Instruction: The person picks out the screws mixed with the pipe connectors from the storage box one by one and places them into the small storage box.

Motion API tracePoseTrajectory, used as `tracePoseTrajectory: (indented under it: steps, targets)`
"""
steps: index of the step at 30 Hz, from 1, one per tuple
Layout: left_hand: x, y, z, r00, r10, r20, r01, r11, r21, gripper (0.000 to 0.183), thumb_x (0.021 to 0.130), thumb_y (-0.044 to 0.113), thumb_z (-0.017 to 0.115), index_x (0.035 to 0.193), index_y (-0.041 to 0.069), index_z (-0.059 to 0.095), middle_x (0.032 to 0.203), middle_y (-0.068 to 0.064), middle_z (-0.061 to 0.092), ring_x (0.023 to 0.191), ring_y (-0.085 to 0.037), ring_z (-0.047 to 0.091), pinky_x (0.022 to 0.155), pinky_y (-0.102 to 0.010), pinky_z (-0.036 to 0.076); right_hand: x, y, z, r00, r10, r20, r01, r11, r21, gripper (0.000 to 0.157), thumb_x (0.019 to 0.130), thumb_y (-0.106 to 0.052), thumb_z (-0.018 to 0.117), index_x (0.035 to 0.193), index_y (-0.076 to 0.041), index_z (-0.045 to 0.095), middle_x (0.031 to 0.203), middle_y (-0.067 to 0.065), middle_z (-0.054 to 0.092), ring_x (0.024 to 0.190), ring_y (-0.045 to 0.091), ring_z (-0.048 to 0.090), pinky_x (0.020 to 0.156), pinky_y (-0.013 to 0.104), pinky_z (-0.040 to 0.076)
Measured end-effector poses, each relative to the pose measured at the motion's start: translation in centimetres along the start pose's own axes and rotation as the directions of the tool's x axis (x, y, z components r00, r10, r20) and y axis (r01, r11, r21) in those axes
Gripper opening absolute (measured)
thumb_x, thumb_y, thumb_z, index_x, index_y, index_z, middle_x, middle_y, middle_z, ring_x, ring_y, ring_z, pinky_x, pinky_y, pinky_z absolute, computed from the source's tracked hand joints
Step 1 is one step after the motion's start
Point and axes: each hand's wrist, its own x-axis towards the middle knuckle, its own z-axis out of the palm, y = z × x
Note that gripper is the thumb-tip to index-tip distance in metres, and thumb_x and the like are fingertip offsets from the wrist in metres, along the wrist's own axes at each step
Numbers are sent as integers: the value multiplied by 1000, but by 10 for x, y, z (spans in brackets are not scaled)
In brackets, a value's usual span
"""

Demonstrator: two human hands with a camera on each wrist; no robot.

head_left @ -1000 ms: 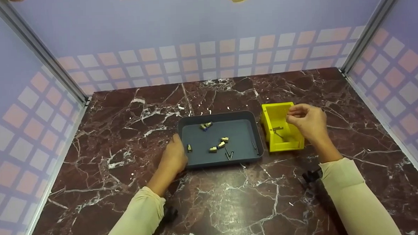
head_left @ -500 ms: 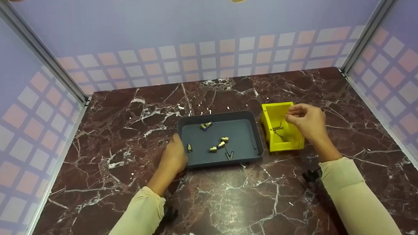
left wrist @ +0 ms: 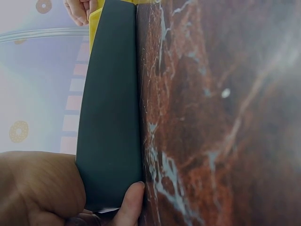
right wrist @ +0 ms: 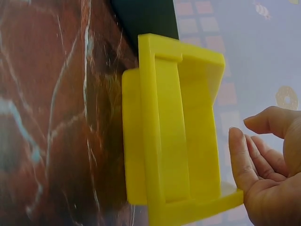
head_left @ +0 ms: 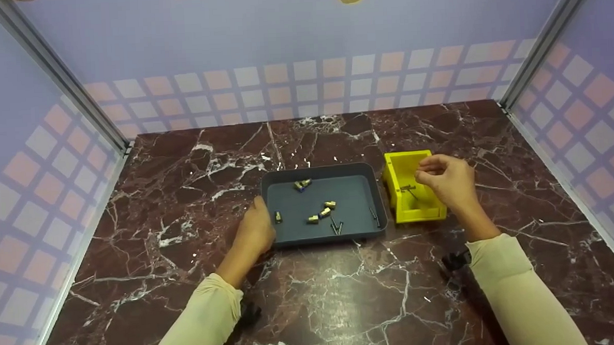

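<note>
My left hand [head_left: 256,227] grips the left end of a dark grey rectangular tray [head_left: 349,191], one fingertip showing at its lower edge in the left wrist view. Several short brass fittings [head_left: 325,212] with blue parts lie scattered in the tray. Near its right end are thin dark screws [head_left: 337,227]. To the right stands a yellow bin [head_left: 420,215] with several similar screws [head_left: 408,188] inside. Above the bin's right side is my right hand [head_left: 448,184]. In the right wrist view its thumb and forefinger [right wrist: 239,148] are apart, with nothing seen between them.
The dark red marbled table [head_left: 343,285] carries tray and bin side by side, with a narrow gap between them. Purple panels with pink and white squares [head_left: 306,89] enclose the back and both sides. Small white specks [head_left: 335,158] dot the table behind the tray.
A screw seen below my right fingertips half a second ago now lies with the others in the bin. The right hand has shifted slightly left; the left hand and tray have stayed put.
</note>
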Motion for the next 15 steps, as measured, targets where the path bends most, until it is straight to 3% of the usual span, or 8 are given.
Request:
tracePoseTrajectory:
  steps: [8, 15]
  targets:
    - [0, 0, 0, 1000, -3, -2, 3, 1000, 8, 69, 83, -3, 64, 143, -13, 32, 123, -36, 59, 107, -51, 66, 91, -55, 55, -10, -25, 9, 998, -66, 23, 65, 997, 35, 24, 84, -13, 79, 104, -1, 77, 97, 14, 79, 76, 0, 68, 68, 10, 52]
    - [0, 1, 0, 1000, -8, -2, 8, 1000, 9, 67, 83, -3, 63, 142, -12, 33, 122, -36, 59, 106, -52, 66, 91, -55, 55, -22, -46, 25, 990, -115, 83, 115, 993, 4, 19, 83, -11, 80, 100, -3, 77, 93, 11, 79, 82, 20, 74, 65, 10, 49]
